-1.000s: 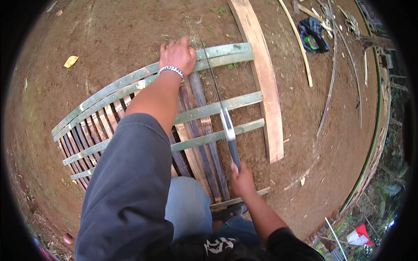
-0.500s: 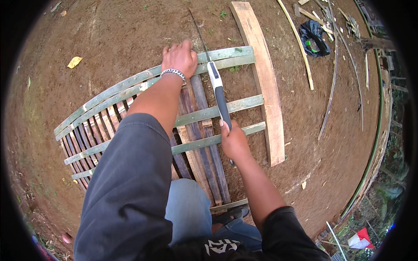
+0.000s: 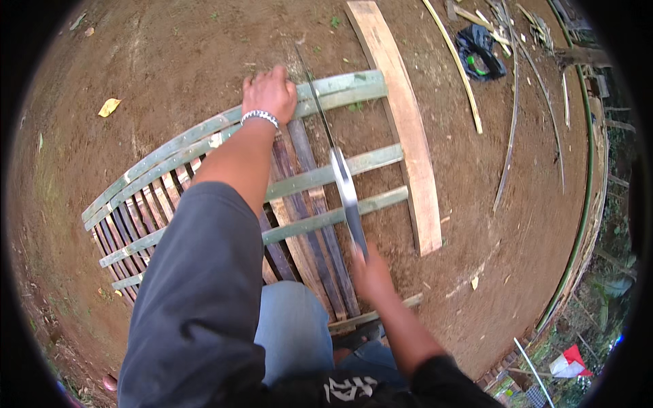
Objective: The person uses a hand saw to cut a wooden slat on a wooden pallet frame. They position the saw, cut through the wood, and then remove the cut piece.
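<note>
My right hand (image 3: 373, 273) is wrapped round the grey and white handle of a hand saw (image 3: 343, 178). Its thin blade runs away from me and crosses the far pair of green bamboo slats (image 3: 350, 85) at a steep angle. My left hand (image 3: 271, 94), with a chain bracelet at the wrist, presses on those slats just left of the blade, fingers curled over their far edge. The slats belong to a panel of long bamboo strips laid over darker crosswise strips (image 3: 299, 217). My left sleeve and knee hide part of the panel.
A thick wooden board (image 3: 408, 136) lies under the right ends of the slats. Further right are loose thin strips (image 3: 457, 61), a black plastic bag (image 3: 479, 53) and wood scraps. A yellow leaf (image 3: 109, 107) rests on the dirt ground at the left.
My right hand has drawn the saw back toward me, so its handle is nearer and lower. My left hand stays on the slats. The whole view has shifted slightly.
</note>
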A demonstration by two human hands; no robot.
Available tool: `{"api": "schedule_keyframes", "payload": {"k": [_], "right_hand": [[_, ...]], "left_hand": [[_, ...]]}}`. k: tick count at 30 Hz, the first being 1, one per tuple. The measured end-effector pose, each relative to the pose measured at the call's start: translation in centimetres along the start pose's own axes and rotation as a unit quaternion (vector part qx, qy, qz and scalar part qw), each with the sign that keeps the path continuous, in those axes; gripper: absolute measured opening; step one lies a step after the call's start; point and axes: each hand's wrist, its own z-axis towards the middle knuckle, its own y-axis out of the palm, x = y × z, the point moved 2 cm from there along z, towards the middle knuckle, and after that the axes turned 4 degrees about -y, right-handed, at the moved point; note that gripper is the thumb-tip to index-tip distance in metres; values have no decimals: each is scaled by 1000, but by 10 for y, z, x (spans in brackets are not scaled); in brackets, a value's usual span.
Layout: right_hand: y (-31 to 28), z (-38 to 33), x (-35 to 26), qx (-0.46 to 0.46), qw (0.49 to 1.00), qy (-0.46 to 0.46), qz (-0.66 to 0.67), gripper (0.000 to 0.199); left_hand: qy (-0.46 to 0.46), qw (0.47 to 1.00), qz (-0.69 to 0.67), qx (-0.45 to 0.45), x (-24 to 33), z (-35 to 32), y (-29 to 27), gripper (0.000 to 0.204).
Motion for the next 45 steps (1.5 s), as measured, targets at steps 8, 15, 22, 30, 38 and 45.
{"api": "schedule_keyframes", "payload": {"k": [8,15,22,30,38,45], "right_hand": [[-18,65,-48,-5,998,-45,33,40],[4,-39,49,2,1000,-11,0,43],[2,46,-31,20,998,-46,34,50],[-11,56,-37,-21,999,-34,2,53],[1,-50,47,10,999,-8,-29,42],[1,21,-24,-1,999,-15,32,43]], "left_hand": [[6,1000,-3,-15,2,3,4,29],[4,1000,19,-19,9,7,-6,28],[21,1000,-5,10,-3,3,7,24],[5,1000,8,-3,-5,8,-7,27],[14,1000,0,19,0,8,-5,27],[4,1000,-10,-22,-2,1,-2,30]]}}
